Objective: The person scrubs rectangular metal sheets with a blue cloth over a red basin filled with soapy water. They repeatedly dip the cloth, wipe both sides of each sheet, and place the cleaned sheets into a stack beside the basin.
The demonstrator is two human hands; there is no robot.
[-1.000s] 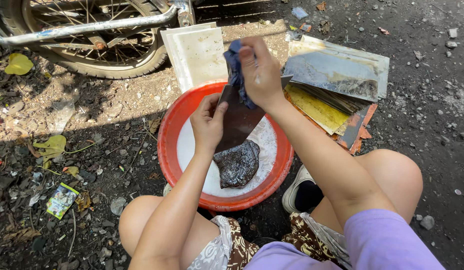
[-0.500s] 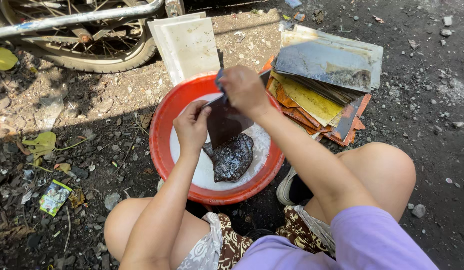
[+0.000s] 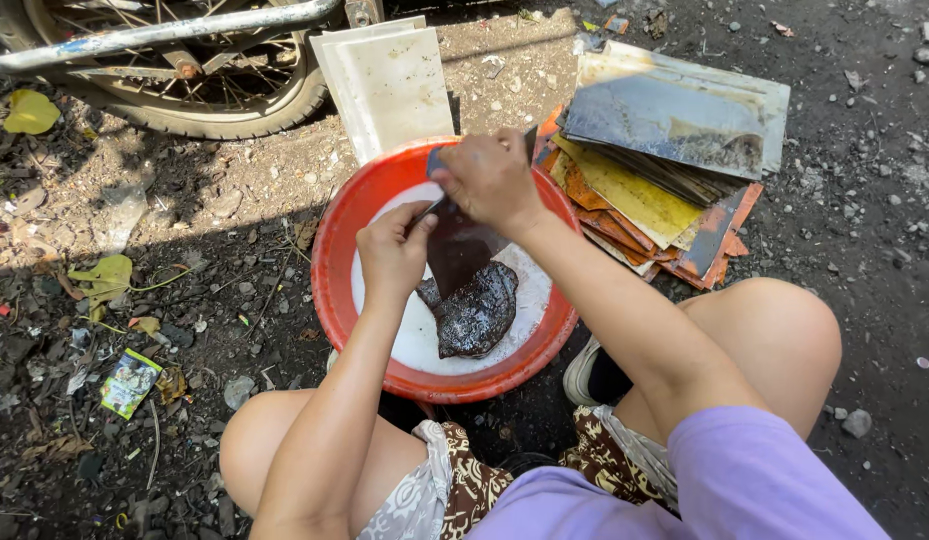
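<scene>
Together, both hands' fingers, left hand [image 3: 392, 250] and right hand [image 3: 490, 178], clasp a dark tile [image 3: 454, 250].

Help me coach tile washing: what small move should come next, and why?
Probably another downward wipe with the right hand. It presses a cloth at the top of the dark tile, which the left hand steadies tilted over the red basin, and the tile's lower face still looks grimy.

A round red plastic basin [image 3: 336, 262] sits on the dirt ground [image 3: 214, 210] between the person's knees. In it lies a dark flat tile [image 3: 462, 262], with both hands above it. Behind the basin lean pale square tiles [image 3: 396, 82]; a stack of stained tiles [image 3: 664, 150] lies right, a spoked wheel [image 3: 194, 70] behind left.
</scene>
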